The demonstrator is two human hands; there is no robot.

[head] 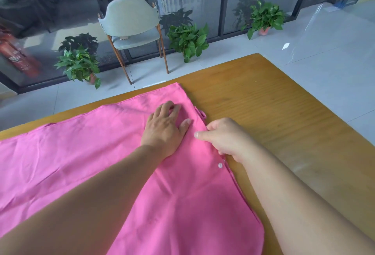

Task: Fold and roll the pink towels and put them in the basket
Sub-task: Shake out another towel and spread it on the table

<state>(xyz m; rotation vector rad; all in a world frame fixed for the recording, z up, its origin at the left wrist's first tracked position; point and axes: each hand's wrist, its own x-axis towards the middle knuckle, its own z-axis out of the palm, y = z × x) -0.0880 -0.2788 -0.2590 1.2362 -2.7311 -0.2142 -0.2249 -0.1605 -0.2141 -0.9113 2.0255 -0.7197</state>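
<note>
A large pink towel (85,153) lies spread flat over the wooden table (284,112), reaching from the left edge of the view to the table's middle. My left hand (165,126) rests palm down on the towel near its right edge, fingers slightly bent and pressing the cloth. My right hand (225,139) sits at the towel's right hem, its fingers curled round the edge and the thumb on top. A small white snap button (220,165) and a pink loop (202,113) show on that hem. No basket is in view.
Bare table surface extends to the right of the towel up to the table's far and right edges. Beyond it stand a grey chair (132,27), three potted plants (188,41) and a red fire extinguisher (18,55) by glass walls.
</note>
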